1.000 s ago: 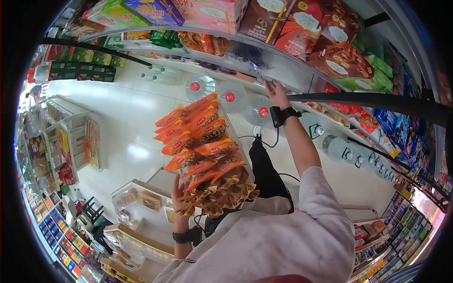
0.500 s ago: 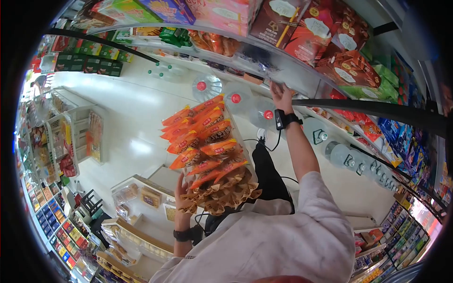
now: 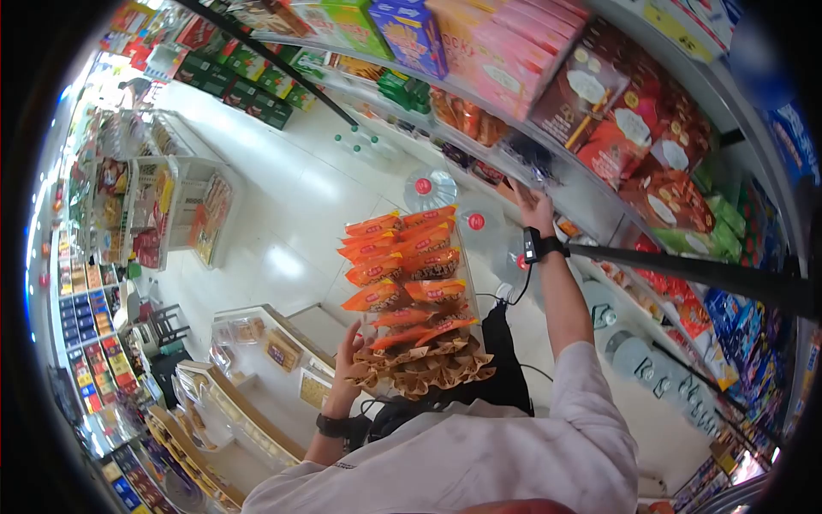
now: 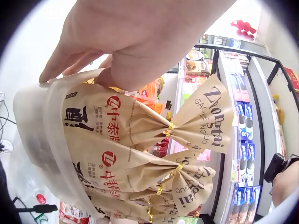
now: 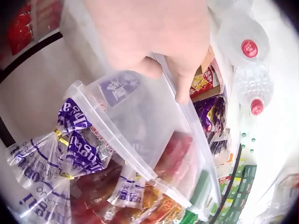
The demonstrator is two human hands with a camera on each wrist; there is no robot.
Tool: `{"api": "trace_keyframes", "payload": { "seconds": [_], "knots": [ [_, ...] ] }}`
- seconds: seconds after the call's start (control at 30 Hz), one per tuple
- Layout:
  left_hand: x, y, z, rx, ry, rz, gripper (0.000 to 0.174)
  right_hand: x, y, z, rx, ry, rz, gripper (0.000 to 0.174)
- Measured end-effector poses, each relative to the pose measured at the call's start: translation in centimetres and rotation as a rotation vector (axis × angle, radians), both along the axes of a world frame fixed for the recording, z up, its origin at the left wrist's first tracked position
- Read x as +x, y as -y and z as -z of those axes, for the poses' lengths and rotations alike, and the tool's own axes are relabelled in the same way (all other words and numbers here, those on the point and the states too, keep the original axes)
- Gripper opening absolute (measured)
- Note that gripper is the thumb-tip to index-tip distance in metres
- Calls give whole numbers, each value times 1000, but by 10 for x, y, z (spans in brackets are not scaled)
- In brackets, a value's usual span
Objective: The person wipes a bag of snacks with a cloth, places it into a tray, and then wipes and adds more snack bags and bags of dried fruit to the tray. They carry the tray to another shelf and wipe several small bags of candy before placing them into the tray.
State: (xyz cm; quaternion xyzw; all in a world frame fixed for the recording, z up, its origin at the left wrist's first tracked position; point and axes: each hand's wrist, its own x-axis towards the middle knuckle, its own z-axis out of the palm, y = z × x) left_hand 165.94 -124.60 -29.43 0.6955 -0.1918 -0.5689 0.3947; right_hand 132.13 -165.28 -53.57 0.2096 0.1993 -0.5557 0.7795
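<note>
My left hand grips the side of a translucent plastic bin, thumb over its rim in the left wrist view. The bin is packed with upright orange snack bags and tan paper bags tied with gold twists. On the shelf, my right hand pinches the rim of another translucent bin, thumb and finger on either side. This second bin holds only a few clear bags with purple lettering and gold ties, gathered at its near end.
Boxed snacks line the shelf above my right hand. A black shelf post runs beside that forearm. Large water bottles stand on the floor below the shelf. A white display rack stands across the aisle.
The head view has turned, so the shelf, bottles and held bin appear further right and lower. My left hand keeps its grip on the bin; my right hand stays by the shelf.
</note>
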Motion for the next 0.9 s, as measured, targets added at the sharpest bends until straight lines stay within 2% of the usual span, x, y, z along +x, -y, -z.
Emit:
{"api": "trace_keyframes", "payload": {
  "seconds": [0.03, 0.1, 0.13, 0.23, 0.27, 0.37, 0.43, 0.47, 0.53, 0.6, 0.63, 0.7, 0.8, 0.9],
  "knots": [
    [-1, 1, 1, -16, 14, 10, 57, 1, 1, 2, -17, -2, -1, 55],
    [-3, -3, -2, -16, 33, 36, 56, 4, -15, 11, -120, 172, 45, 56],
    [-9, -1, -6, -37, -31, -53, 59, 6, -19, 13, -178, 261, 74, 57],
    [-11, -1, -11, -34, -32, -58, 59, 38, -26, 10, -102, -92, 159, 61],
    [-13, 0, -15, -36, -13, -54, 58, 48, -21, 7, -117, -69, 152, 65],
    [-4, -16, 1, -2, -31, -72, 59, 66, 12, 44, 54, 284, 78, 65],
    [-2, -17, 6, -25, -72, -89, 56, 74, 14, 24, -140, 51, 92, 62],
    [-1, -16, 9, -38, -89, -103, 55, 66, 21, 23, -7, 93, 53, 62],
    [-3, -14, 6, -38, -74, -110, 55, 57, 23, 38, -295, -306, -103, 63],
    [-8, -18, 9, -31, -53, -113, 55, 56, 28, 39, -95, 220, 12, 63],
    [-6, -18, 12, -30, -36, -97, 55, 68, 18, 40, -326, 18, 85, 61],
    [-8, -23, 6, -17, -37, -89, 58, 89, 12, 47, -172, 122, 156, 61],
    [-11, -18, 6, 1, -46, -89, 59, 114, 28, 27, -104, 75, 41, 62],
    [-16, -15, -2, -14, -66, -109, 58, 118, 55, 26, 15, 150, -10, 62]
  ]
}}
